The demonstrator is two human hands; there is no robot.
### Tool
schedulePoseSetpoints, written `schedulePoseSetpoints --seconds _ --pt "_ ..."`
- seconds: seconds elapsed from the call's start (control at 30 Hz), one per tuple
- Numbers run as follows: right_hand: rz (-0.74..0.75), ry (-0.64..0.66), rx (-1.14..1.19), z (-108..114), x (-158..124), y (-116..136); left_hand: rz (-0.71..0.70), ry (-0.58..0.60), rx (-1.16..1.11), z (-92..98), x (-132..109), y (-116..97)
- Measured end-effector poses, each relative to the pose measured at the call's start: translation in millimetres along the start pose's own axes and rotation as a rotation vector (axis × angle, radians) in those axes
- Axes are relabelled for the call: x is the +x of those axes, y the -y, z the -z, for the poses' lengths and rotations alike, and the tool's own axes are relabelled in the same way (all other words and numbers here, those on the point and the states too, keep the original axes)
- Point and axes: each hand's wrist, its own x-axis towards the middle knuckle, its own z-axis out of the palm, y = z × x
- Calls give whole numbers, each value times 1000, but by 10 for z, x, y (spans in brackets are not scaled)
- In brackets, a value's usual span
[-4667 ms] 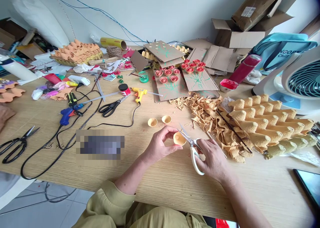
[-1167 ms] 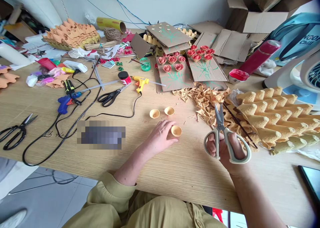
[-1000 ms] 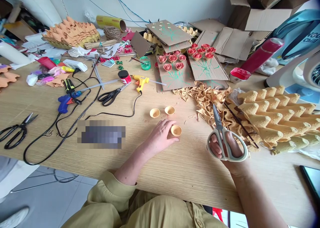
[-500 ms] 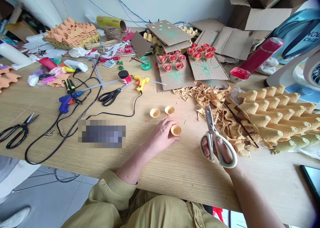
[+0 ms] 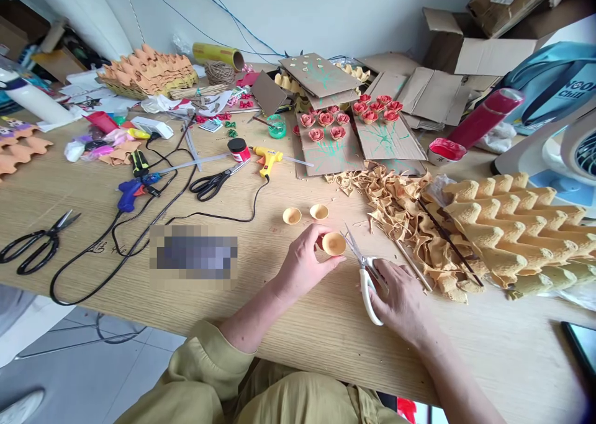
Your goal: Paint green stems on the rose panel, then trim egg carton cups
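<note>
Between thumb and fingers, my left hand [image 5: 305, 264] holds a small tan egg-carton cup [image 5: 334, 244], its hollow facing up. My right hand [image 5: 400, 297] grips white-handled scissors [image 5: 367, 287] by their loops. The scissor blades are parted and point up-left, close to the cup's right rim; whether they touch it I cannot tell. Two similar cups, one on the left [image 5: 292, 216] and one on the right [image 5: 319, 212], sit on the table just beyond my left hand.
Carton scraps [image 5: 400, 207] and stacked egg trays [image 5: 516, 225] lie to the right. Red paper flowers [image 5: 326, 120] stand on cardboard at the back. A yellow glue gun [image 5: 267, 159], a blue glue gun [image 5: 133, 191] with trailing cable and black scissors [image 5: 44, 241] are on the left.
My right hand has turned the scissors and brought them left, beside the cup. The left hand has lifted the cup slightly and tilted it. A thin stick among the scraps now shows.
</note>
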Motion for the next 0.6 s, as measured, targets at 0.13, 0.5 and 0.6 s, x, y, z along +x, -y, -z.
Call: schedulePoseSetpoints --seconds 0.13,0.5,0.6 --pt "30 0 -93 8 17 31 0 -55 -19 -4 -2 -41" --pt "34 -24 -166 -22 51 91 -13 -89 0 -45 -19 -45" --pt "49 -37 -178 -19 61 99 -36 -108 21 -49 -24 -53"
